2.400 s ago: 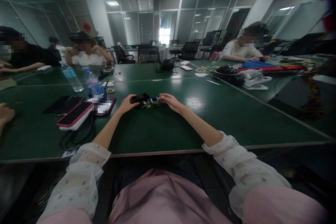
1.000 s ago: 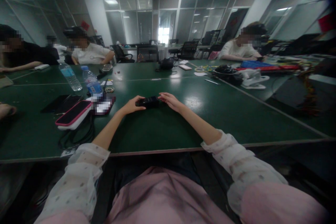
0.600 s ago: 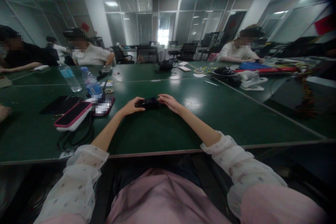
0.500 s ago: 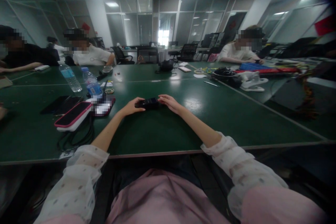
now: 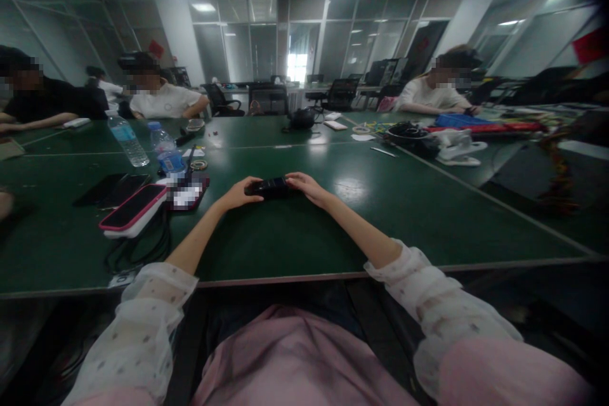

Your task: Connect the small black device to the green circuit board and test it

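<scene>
A small black box-shaped device (image 5: 272,188) is between my hands over the green table, in the middle of the head view; its exact kind cannot be made out. My left hand (image 5: 242,193) grips its left end, thumb along the near side and fingers behind. At the other end my right hand (image 5: 305,188) holds the device's right edge with its fingertips, the fingers reaching over the top corner. Part of each end is covered by fingers.
To the left are a pink-rimmed phone (image 5: 134,208) on a white block, black cables (image 5: 143,247), and two water bottles (image 5: 127,139). Farther right lie a pen (image 5: 383,152), a black headset-like item (image 5: 410,137) and a white stand (image 5: 459,151). Other people sit across the table (image 5: 295,247).
The fingers of my right hand have shifted slightly left, closer over the device's right end. My left hand and the device have hardly moved.
</scene>
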{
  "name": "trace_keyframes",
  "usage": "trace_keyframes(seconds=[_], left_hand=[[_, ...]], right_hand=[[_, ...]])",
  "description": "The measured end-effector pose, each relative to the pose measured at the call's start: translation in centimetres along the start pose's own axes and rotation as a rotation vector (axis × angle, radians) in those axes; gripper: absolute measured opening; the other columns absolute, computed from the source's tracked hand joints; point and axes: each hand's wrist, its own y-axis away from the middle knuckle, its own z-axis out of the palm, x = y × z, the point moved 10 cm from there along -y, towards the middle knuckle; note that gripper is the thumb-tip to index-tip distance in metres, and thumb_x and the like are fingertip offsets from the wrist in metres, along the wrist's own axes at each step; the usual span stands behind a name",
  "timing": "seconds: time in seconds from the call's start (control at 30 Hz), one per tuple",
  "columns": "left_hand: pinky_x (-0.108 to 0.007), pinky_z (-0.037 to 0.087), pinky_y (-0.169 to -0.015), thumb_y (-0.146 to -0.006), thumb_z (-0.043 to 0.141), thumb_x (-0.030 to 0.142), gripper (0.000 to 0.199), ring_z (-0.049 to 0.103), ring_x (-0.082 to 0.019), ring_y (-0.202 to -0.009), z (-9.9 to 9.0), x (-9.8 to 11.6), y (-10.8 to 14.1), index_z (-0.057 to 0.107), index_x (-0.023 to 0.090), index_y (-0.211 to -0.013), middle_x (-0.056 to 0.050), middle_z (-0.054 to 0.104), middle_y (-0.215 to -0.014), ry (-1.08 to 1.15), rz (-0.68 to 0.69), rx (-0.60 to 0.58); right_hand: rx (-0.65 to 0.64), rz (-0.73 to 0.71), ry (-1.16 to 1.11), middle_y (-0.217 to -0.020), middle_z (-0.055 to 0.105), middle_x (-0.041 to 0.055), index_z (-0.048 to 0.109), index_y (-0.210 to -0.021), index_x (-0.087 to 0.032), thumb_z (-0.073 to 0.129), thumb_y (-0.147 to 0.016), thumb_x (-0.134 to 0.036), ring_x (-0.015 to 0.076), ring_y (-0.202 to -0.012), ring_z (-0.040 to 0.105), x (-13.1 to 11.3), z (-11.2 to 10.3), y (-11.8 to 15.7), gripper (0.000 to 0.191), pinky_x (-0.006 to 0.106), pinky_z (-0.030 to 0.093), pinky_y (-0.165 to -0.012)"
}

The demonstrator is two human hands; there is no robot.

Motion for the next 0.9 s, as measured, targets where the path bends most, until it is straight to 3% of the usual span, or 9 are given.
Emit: trace_keyframes(seconds=[0.2, 0.33, 0.53, 0.9], left_hand=[[-0.048, 0.043, -0.098, -0.065, 0.075, 0.040, 0.066, 0.056, -0.026, -0.112, -0.1, 0.1, 0.2, 0.048, 0.023, -0.123, -0.010, 0.057, -0.121, 0.009, -0.026, 0.011], [-0.045, 0.048, -0.089, -0.061, 0.078, 0.038, 0.071, 0.061, -0.025, -0.103, -0.4, -0.5, 0.3, 0.040, 0.023, -0.119, -0.009, 0.059, -0.111, 0.083, -0.067, 0.054], [-0.042, 0.051, -0.083, -0.061, 0.078, 0.040, 0.053, 0.063, -0.023, -0.095, -0.5, -0.4, 0.2, 0.048, 0.021, -0.100, -0.007, 0.058, -0.108, 0.047, -0.063, 0.068], [-0.041, 0.051, -0.084, -0.060, 0.078, 0.041, 0.050, 0.063, -0.021, -0.091, -1.0, -0.4, 0.1, 0.050, 0.021, -0.095, -0.005, 0.060, -0.101, -0.006, -0.045, 0.109]], right_hand=[[0.004, 0.006, 0.005, -0.105, 0.066, 0.0065, 0.064, -0.105, -0.019, 0.069, -0.075, -0.033, 0.0172, -0.099, 0.060, -0.2, 0.1, 0.1, 0.033, 0.038, 0.041, -0.099], [-0.003, 0.006, 0.002, -0.104, 0.066, 0.0061, 0.063, -0.107, -0.019, 0.069, -0.076, -0.033, 0.0168, -0.098, 0.060, -0.2, 0.1, 0.2, 0.034, 0.037, 0.042, -0.099], [0.006, 0.018, -0.006, -0.103, 0.067, 0.0057, 0.063, -0.106, -0.020, 0.070, -0.076, -0.032, 0.0164, -0.097, 0.061, -0.3, 0.1, 0.3, 0.033, 0.036, 0.043, -0.097], [0.014, 0.017, 0.011, -0.102, 0.067, 0.0061, 0.064, -0.104, -0.019, 0.069, -0.076, -0.031, 0.0171, -0.095, 0.061, -0.7, 0.3, 0.4, 0.030, 0.038, 0.043, -0.096]])
